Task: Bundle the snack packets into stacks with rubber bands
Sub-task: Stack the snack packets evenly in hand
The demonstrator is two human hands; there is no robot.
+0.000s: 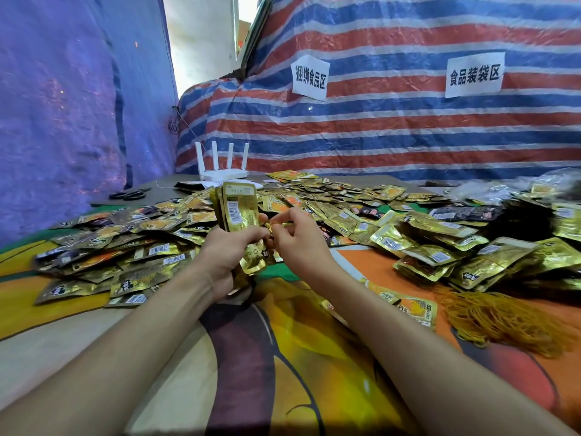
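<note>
Gripping a stack of gold snack packets [239,212], the left hand [224,251] has its fingers curled round the lower half of the stack, which stands upright and rises above the fingertips. The right hand [300,243] has thumb and forefinger pinched together just right of the left fingers, at the stack's edge, on a thin yellow rubber band [274,222]; the band is small and partly hidden. Loose packets [132,247] lie spread left of and beyond the left fingers. More packets [440,243] are heaped right of the right fingers. A pile of rubber bands [496,319] lies on the patterned cloth [283,357], right of the right fingers and nearer the person. Beyond the fingertips stand a white router [224,166], black scissors [129,194] and a striped tarpaulin [377,136].
</note>
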